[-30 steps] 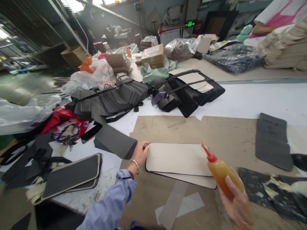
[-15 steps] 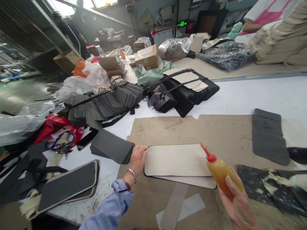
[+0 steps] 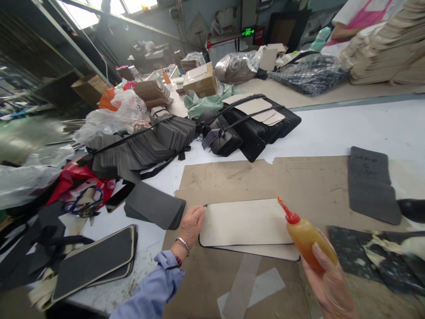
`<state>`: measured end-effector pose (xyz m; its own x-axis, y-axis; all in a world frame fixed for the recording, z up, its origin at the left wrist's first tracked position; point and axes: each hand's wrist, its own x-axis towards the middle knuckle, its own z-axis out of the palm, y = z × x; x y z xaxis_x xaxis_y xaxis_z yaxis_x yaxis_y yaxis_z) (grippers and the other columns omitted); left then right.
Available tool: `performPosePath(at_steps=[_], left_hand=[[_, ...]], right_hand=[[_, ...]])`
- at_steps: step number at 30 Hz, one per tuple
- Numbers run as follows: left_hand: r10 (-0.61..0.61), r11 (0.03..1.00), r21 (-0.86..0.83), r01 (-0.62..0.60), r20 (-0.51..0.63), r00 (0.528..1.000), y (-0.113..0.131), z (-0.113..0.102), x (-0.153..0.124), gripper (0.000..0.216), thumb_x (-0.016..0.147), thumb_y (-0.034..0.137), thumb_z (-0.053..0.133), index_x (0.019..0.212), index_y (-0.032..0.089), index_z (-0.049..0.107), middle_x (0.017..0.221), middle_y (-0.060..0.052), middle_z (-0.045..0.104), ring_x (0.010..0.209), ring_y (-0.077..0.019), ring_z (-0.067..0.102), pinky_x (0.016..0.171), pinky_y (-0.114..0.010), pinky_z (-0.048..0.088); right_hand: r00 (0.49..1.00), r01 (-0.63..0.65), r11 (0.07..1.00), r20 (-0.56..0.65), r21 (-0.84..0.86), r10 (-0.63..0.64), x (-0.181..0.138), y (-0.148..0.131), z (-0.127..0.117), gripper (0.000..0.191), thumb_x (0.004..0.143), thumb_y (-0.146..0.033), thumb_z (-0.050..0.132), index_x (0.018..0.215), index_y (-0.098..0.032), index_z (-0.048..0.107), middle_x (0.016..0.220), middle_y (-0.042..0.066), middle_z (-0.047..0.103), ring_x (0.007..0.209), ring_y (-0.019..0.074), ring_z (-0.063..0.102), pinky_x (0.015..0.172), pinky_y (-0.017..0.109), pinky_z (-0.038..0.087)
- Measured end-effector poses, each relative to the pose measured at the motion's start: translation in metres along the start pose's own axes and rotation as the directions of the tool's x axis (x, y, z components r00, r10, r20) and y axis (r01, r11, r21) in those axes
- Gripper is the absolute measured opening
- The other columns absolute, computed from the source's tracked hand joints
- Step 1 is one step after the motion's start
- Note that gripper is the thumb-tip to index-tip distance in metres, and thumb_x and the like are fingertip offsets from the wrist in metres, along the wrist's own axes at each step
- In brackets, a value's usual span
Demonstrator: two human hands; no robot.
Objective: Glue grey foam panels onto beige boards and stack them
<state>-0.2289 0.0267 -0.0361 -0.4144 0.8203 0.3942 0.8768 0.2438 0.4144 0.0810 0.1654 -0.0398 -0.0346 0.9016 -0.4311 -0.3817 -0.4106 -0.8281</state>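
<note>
lower panel: mostly covered | right hand: fingers partly hidden (behind bottle) | dark sheet: writing illegible

We make out a green sign with a running figure and right-pointing arrow; the handwriting on the grey piece we cannot read.

1 cardboard box behind green plastic.

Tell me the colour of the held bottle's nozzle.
The nozzle is red, best seen in the head view.
</note>
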Motion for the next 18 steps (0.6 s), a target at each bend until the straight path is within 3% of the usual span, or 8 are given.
performPosePath(at_steps=[4,9,14,18], left_hand=[[-0.058,0.997,-0.042,0.059,0.038,0.998,-0.006,0.001,-0.002,0.02,0.085,0.022,0.044,0.092,0.02,0.062,0.094,-0.006,0.065,0.09,-0.0178,0.059,0.084,-0.032,0.048],[-0.255,0.961,-0.095,0.261,0.064,0.965,-0.006,0.002,0.0,0.015,0.077,0.025,0.049,0.085,0.019,0.06,0.079,-0.004,0.062,0.072,-0.0163,0.058,0.07,-0.03,0.048],[-0.419,0.882,-0.206,0.425,0.074,0.905,0.001,0.004,0.009,0.015,0.074,0.032,0.046,0.072,0.02,0.053,0.067,0.0,0.057,0.064,-0.0143,0.055,0.063,-0.027,0.046],[-0.448,0.856,-0.24,0.457,0.094,0.889,0.002,-0.003,0.016,0.02,0.072,0.038,0.045,0.072,0.019,0.053,0.065,-0.001,0.058,0.062,-0.0164,0.056,0.062,-0.029,0.047]], right_hand=[[1.0,-0.008,1.0,-0.003,0.01,0.008,0.0,0.001,-0.001,0.065,0.053,-0.038,0.076,0.113,-0.024,0.055,0.107,0.003,0.059,0.109,0.0269,0.05,0.105,0.053,0.02],[1.0,-0.02,1.0,0.0,0.02,0.02,0.0,0.003,-0.001,0.062,0.055,-0.037,0.076,0.113,-0.027,0.055,0.109,0.001,0.059,0.113,0.0243,0.048,0.106,0.046,0.022],[0.999,-0.019,0.997,0.032,0.077,0.016,0.0,0.001,-0.003,0.051,0.059,-0.036,0.073,0.107,-0.028,0.059,0.107,0.0,0.062,0.109,0.0203,0.052,0.101,0.037,0.035],[0.996,-0.094,0.963,0.019,0.251,0.093,0.001,0.0,-0.01,0.038,0.059,-0.039,0.073,0.095,-0.027,0.064,0.1,0.0,0.066,0.099,0.0195,0.058,0.089,0.037,0.046]])
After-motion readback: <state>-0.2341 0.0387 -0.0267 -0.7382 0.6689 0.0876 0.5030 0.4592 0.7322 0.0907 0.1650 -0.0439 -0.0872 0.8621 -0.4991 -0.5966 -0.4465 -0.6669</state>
